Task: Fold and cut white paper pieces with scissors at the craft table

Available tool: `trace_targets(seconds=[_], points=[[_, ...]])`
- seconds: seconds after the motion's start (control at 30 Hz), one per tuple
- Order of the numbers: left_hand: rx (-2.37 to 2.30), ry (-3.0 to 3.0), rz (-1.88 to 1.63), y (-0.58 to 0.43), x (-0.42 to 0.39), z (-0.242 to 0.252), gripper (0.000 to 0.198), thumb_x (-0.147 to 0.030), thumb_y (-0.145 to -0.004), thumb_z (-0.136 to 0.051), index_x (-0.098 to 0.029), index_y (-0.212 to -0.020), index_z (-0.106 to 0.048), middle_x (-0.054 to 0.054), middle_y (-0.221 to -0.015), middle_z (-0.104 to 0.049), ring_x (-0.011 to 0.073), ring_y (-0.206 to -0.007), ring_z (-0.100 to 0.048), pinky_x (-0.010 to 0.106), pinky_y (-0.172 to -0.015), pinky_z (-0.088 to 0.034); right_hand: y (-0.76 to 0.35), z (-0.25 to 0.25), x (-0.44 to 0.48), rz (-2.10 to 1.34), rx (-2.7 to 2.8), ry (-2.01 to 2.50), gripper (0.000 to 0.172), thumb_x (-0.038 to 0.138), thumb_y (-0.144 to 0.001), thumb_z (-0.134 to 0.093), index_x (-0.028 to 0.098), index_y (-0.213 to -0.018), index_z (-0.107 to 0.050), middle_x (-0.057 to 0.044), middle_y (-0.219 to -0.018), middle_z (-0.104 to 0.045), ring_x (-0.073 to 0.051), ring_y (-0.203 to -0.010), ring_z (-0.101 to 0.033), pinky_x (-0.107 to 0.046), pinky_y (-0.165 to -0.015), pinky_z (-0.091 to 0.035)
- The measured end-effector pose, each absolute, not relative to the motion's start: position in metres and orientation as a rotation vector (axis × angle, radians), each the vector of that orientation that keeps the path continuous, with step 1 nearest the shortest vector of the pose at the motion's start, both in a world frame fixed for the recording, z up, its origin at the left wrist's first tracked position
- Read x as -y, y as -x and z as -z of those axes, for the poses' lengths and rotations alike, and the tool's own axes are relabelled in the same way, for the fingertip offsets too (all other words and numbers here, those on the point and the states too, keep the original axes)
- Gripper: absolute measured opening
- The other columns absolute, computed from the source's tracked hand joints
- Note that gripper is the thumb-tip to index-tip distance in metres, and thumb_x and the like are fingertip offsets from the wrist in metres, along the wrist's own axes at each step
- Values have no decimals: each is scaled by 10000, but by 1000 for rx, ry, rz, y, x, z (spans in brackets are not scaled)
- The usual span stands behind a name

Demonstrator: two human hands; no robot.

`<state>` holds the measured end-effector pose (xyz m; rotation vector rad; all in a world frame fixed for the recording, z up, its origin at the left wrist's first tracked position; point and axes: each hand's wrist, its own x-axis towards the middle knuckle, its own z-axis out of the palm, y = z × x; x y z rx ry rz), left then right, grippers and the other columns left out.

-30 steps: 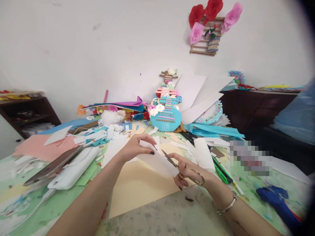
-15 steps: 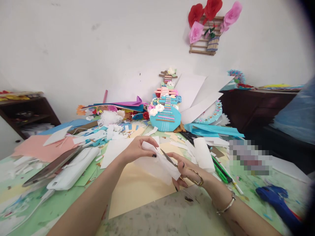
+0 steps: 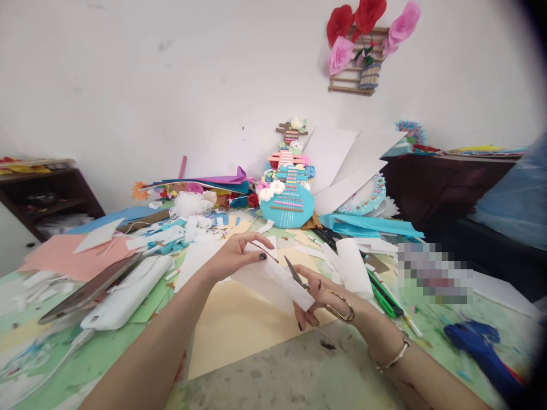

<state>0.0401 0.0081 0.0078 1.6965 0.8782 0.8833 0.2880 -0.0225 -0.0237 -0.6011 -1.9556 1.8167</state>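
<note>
My left hand (image 3: 234, 257) is closed, pinching the upper left end of a thin white paper (image 3: 269, 285) between thumb and fingers. The sheet looks translucent and slants down to the right. Scissors (image 3: 292, 270) are in my right hand (image 3: 315, 291), blades pointing up and left beside the paper's upper edge. The paper's lower right end reaches the right fingers; whether they grip it too I cannot tell. Below both hands lies a cream sheet (image 3: 226, 330) on the table.
A blue paper guitar (image 3: 287, 206) stands against the wall behind my hands. To the right are a white roll (image 3: 354, 269), a green cutter (image 3: 384, 296) and a blue glue gun (image 3: 481, 353). A white power bank (image 3: 128, 293) with a cable lies left, among paper scraps.
The scissor blades have shifted slightly right, and their tip stands more apart from my left fingers. My left hand has moved a little left, and the paper looks flatter and straighter.
</note>
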Motion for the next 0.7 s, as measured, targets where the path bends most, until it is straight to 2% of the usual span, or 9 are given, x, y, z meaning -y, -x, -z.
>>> trace_targets(seconds=[0.33, 0.57, 0.7], points=[[-976, -1915, -878, -43, -9, -8, 322, -273, -637, -731, -174, -925, -626, 44, -850, -701, 180, -760, -646, 238, -632, -483, -287, 17, 26, -1745, 2030, 636, 643, 592, -851, -373, 167, -1315, -236, -40, -728, -626, -104, -551, -476, -253, -573, -397], [-982, -1914, -900, -46, -8, -7, 303, -249, -622, -739, -179, -899, -636, 25, -803, -689, 169, -761, -645, 236, -665, -488, -286, 20, 28, -1737, 1959, 734, 665, 650, -820, -346, 182, -1286, -267, 19, -591, -573, -73, -429, -392, -203, -436, -304], [-968, -1923, -915, -46, -9, -6, 275, -238, -624, -735, -180, -877, -645, 19, -805, -685, 156, -746, -641, 228, -665, -489, -284, 20, 28, -1753, 1904, 716, 707, 682, -771, -405, 173, -1251, -307, 62, -538, -479, -64, -403, -391, -187, -401, -295]])
